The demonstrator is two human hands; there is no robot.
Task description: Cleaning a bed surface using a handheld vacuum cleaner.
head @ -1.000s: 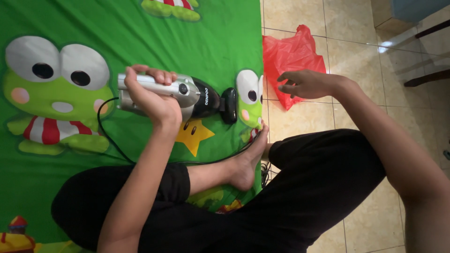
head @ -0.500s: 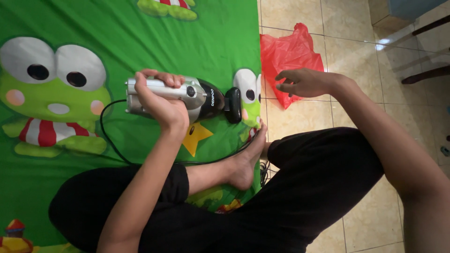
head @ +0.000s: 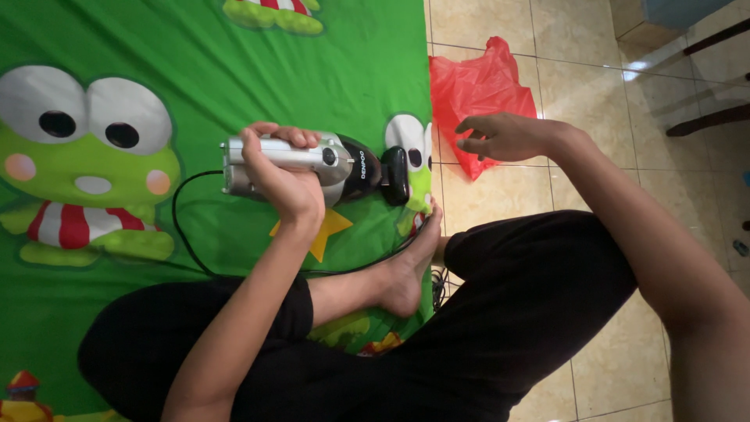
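My left hand is shut around the handle of a silver and black handheld vacuum. The vacuum lies on a green cartoon-frog bed sheet, its black nozzle close to the sheet's right edge. A black cord loops from the vacuum's rear toward my legs. My right hand hovers open, fingers spread, over the edge of a red plastic bag on the tiled floor, and I cannot tell whether it touches the bag.
I sit cross-legged in black trousers, my bare foot resting on the sheet's edge just below the nozzle. Beige floor tiles lie to the right. Dark furniture legs stand at the far right.
My left hand has slid the vacuum to the right, so the nozzle is nearer the sheet's edge. My right hand has stayed over the red bag.
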